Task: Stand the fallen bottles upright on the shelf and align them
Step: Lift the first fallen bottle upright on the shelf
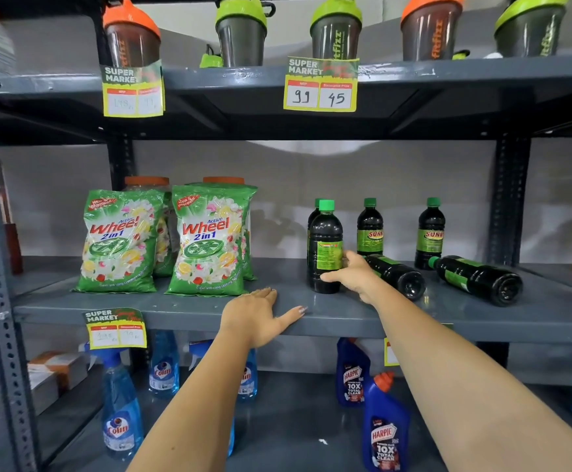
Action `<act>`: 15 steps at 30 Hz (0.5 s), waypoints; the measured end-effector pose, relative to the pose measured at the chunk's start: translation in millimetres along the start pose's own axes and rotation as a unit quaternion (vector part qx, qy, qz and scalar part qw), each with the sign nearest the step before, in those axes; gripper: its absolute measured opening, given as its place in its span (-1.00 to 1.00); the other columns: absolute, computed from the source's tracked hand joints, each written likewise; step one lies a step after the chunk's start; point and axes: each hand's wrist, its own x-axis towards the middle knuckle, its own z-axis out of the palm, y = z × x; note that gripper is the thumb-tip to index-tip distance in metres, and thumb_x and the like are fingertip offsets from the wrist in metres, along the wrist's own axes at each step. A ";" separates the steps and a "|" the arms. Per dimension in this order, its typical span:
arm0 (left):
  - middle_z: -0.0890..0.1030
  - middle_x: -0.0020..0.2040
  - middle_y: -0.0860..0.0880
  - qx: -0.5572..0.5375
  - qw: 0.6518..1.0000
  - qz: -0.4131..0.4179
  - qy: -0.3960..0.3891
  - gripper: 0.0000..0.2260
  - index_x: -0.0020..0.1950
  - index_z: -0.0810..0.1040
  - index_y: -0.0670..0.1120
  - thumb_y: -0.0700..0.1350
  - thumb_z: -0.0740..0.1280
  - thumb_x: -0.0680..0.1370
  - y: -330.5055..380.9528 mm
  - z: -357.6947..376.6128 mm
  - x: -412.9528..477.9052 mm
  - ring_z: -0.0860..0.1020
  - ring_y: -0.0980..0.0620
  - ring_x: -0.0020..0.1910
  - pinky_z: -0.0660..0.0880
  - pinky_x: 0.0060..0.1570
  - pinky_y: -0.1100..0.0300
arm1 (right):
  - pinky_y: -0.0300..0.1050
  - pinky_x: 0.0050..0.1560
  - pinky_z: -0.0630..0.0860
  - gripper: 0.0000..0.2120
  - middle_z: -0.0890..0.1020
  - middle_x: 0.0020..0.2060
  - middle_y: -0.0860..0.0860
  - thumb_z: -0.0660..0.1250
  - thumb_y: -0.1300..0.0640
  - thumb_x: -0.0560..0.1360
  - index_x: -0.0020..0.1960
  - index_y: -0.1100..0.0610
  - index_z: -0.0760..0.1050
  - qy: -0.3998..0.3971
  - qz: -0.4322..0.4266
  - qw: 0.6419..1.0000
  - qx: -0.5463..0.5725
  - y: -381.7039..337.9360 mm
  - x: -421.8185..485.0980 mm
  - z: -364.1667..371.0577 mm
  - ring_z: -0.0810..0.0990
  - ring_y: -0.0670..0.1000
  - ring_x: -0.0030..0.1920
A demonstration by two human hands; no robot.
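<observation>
Now we see dark bottles of black liquid on the middle shelf [189,310]: three upright bottles [369,228] behind, two fallen bottles [478,279] (bases toward us) at right. Our right hand [352,275] curls fingers and thumb around the front bottle [325,248], which stands upright. Our left hand [257,315] lies flat on the shelf edge, fingers together, thumb spread.

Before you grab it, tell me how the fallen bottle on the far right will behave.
The far-right fallen bottle lies on its round side, so a nudge would probably roll it along the shelf. It looks full of dark liquid, so likely heavy for its size. Its smooth plastic may be slightly slippery.
</observation>
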 end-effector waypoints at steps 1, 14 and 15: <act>0.38 0.48 0.02 -0.001 1.000 0.000 0.001 -0.19 0.44 0.39 -0.05 0.49 -0.09 0.48 0.0 0.0 -0.1 0.37 -0.03 0.41 0.39 0.29 0.03 | -0.13 0.08 0.41 -0.33 0.56 0.19 0.01 0.58 0.26 0.32 0.35 0.18 0.38 0.006 -0.001 1.000 -0.016 -1.7 -1.1 -0.7 0.51 0.00 0.11; 0.32 0.52 0.02 -0.001 1.000 0.000 0.002 -0.20 0.44 0.39 -0.04 0.50 -0.09 0.48 -0.3 -0.4 -0.6 0.35 -0.03 0.44 0.39 0.28 0.03 | -0.12 0.12 0.40 -0.30 0.51 0.29 0.05 0.56 0.25 0.35 0.39 0.15 0.30 0.017 -0.037 0.999 -0.019 -3.2 -5.0 -0.3 0.49 -0.01 0.13; 0.31 0.52 0.02 -0.001 1.000 0.000 0.001 -0.20 0.45 0.39 -0.04 0.49 -0.09 0.48 -0.5 -0.5 -0.6 0.34 -0.04 0.44 0.39 0.29 0.02 | -0.12 0.11 0.40 -0.27 0.50 0.27 0.04 0.59 0.20 0.33 0.38 0.14 0.29 0.033 -0.055 0.997 -0.040 -3.9 -7.6 0.7 0.49 -0.01 0.13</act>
